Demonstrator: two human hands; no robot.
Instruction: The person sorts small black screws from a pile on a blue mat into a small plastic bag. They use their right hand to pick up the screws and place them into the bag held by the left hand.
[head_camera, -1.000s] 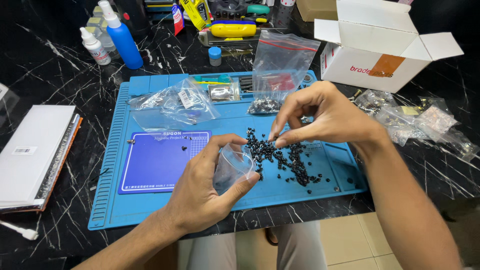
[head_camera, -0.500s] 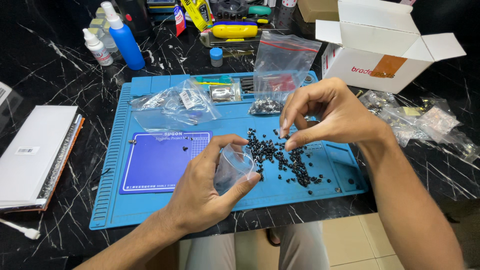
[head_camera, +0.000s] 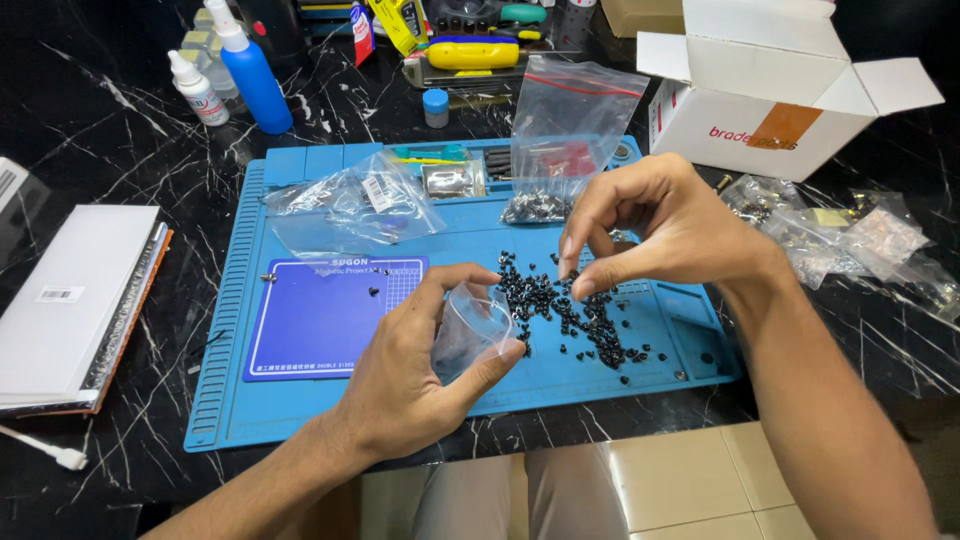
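Note:
My left hand (head_camera: 415, 375) holds a small clear plastic bag (head_camera: 470, 325) open between thumb and fingers, low over the blue work mat (head_camera: 300, 420). A scatter of several small black screws (head_camera: 590, 320) lies on the mat just right of the bag. My right hand (head_camera: 660, 225) hovers over the pile with thumb and forefinger pinched together at its upper edge; whether a screw is between the fingertips is too small to tell.
Clear plastic bags (head_camera: 350, 205) and an upright zip bag with dark parts (head_camera: 560, 150) sit at the mat's back. A white open cardboard box (head_camera: 770, 90) and more bagged parts (head_camera: 850, 235) lie right. Blue bottle (head_camera: 252, 70), white bottle (head_camera: 197, 90) and a white book-like stack (head_camera: 70, 300) stand left.
My right hand has shifted slightly right and up over the screw pile, fingers still pinched. The left hand keeps the small bag in the same place.

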